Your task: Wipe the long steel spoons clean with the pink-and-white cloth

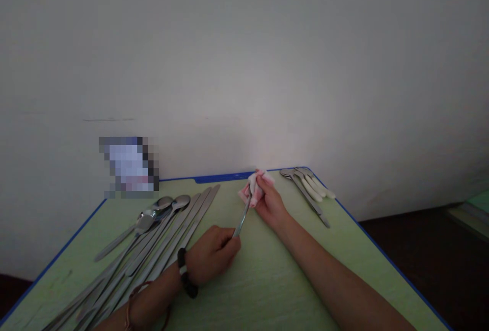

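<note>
My left hand (213, 253) is closed around the handle of a metal piece of cutlery (243, 220), which slants up and away over the table. Its far end goes into a pink and white cloth (253, 194), so I cannot tell whether it is a spoon or a fork. Pinched between thumb and fingers, the cloth is in my right hand (272, 205) and wraps around that end. Left of my hands lie several metal spoons (181, 201) and long table knives (202, 211), side by side; my left forearm hides some of their handles.
At the table's (263, 280) far right corner lies a small group of cutlery (305, 188), some with white handles. A blurred-out device (130, 165) leans against the wall (244, 66) at the back left. A blue edge runs around the pale green tabletop.
</note>
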{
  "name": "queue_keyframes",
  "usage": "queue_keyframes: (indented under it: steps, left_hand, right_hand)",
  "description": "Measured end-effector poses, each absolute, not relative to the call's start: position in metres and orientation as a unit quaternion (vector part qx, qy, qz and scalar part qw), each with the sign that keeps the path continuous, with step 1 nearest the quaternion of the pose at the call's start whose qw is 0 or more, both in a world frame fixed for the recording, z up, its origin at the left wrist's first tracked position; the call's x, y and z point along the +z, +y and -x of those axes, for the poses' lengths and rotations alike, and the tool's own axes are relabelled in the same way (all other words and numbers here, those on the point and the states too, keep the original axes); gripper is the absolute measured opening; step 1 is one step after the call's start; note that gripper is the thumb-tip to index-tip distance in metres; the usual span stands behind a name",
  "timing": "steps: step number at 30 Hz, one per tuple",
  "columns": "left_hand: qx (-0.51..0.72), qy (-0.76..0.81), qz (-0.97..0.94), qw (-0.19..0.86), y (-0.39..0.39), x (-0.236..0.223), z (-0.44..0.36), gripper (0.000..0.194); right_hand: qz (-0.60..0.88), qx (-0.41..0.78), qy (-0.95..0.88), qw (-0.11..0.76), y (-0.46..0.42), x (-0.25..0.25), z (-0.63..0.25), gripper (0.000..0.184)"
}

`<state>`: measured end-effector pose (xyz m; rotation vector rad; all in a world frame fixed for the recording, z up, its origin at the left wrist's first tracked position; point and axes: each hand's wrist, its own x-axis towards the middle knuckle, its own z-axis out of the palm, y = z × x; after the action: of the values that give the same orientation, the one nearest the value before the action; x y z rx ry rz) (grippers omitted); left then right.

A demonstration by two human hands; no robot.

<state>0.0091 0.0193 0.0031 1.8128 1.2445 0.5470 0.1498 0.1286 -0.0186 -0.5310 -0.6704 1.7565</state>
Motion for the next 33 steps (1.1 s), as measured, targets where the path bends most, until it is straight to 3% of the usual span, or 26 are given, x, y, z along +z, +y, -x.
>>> queue_keyframes:
  steps: [3,8,18,23,29,33]
  left_hand:
    - [0.245,0.511,-0.686,0.456,0.018,0.000,-0.008,0.036]
    - [0.281,0.514,-0.672,0.454,0.018,-0.001,-0.008,0.041]
    - [0.233,0.503,-0.734,0.392,0.017,0.003,-0.010,0.045]
    - [0.229,0.517,-0.715,0.410,0.018,0.004,-0.011,0.041]
    - [0.331,0.551,-0.670,0.371,0.017,-0.001,-0.005,0.043]
    - [0.418,0.546,-0.658,0.308,0.015,-0.004,-0.006,0.041]
  right_hand:
    - [0.221,0.752,-0.297,0.546,0.128,-0.020,-0.151,0.024]
    - [0.224,0.744,-0.318,0.543,0.130,-0.021,-0.150,0.018]
    - [0.250,0.764,-0.343,0.486,0.126,-0.016,-0.151,0.025]
    - [0.249,0.769,-0.374,0.455,0.120,-0.013,-0.149,0.029]
    - [0.275,0.722,-0.315,0.551,0.124,-0.017,-0.146,0.025]
    - [0.263,0.735,-0.311,0.543,0.125,-0.019,-0.146,0.028]
